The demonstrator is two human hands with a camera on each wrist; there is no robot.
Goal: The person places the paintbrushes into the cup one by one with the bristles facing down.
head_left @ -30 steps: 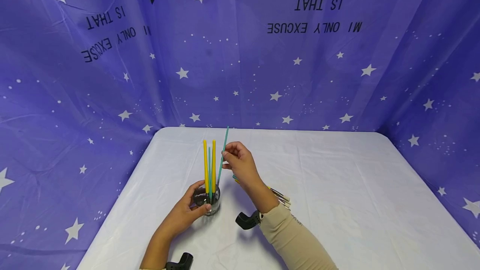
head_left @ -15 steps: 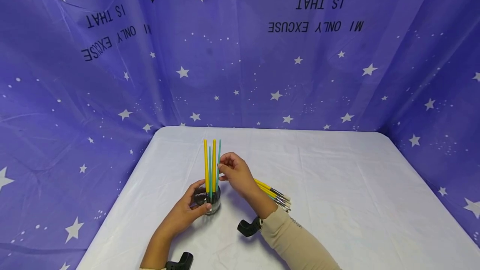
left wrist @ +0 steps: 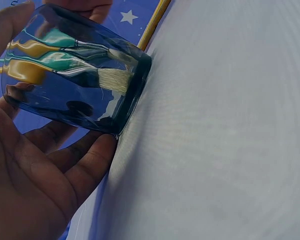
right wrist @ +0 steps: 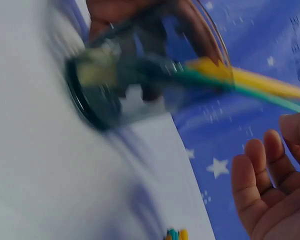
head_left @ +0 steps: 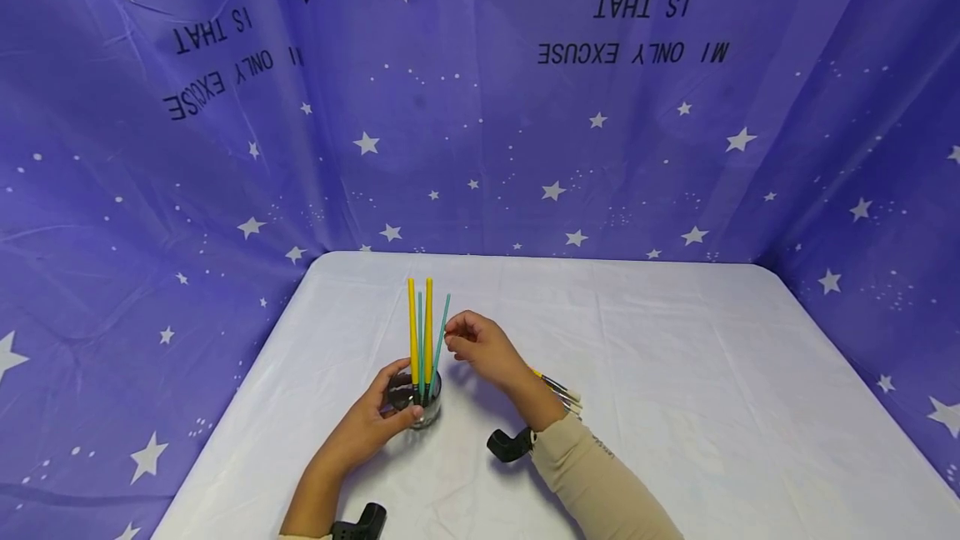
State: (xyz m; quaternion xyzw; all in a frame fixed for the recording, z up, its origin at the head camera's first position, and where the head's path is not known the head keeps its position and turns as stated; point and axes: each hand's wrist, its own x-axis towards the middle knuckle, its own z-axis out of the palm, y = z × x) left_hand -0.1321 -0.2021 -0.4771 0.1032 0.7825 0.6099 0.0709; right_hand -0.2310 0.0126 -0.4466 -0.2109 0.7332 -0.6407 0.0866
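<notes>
Because the fingers of the right hand (head_left: 486, 350) are loosely bent and appear to hold nothing, the step in hand looks like letting a slim teal-handled paintbrush (head_left: 442, 330) settle. To do it well, those fingers should draw straight back to the side, so that no knuckle catches the handle, while the left hand (head_left: 366, 427) steadies things. Its fingers are curled around a clear, dark-tinted glass tumbler (head_left: 430, 417), the thumb on the near side; that hold should stay low and light enough not to tip it. A brush is best let down bristles first at the free side of the mouth, since a knock to one handle could swing the others.

As for where things lie, the teal handle is just beside the right fingertips, seemingly apart from them, and tilts toward them out of the tumbler. Next to it stand a second teal paintbrush (head_left: 421, 323) and two thicker yellow-handled paintbrushes (head_left: 412, 323), all bristles down, nearly upright. Farther out, beyond the right wrist, pale-bristled paintbrushes (head_left: 564, 394) lie on the white-covered desk (head_left: 675, 365), partly hidden by the forearm; how many cannot be told.
</notes>
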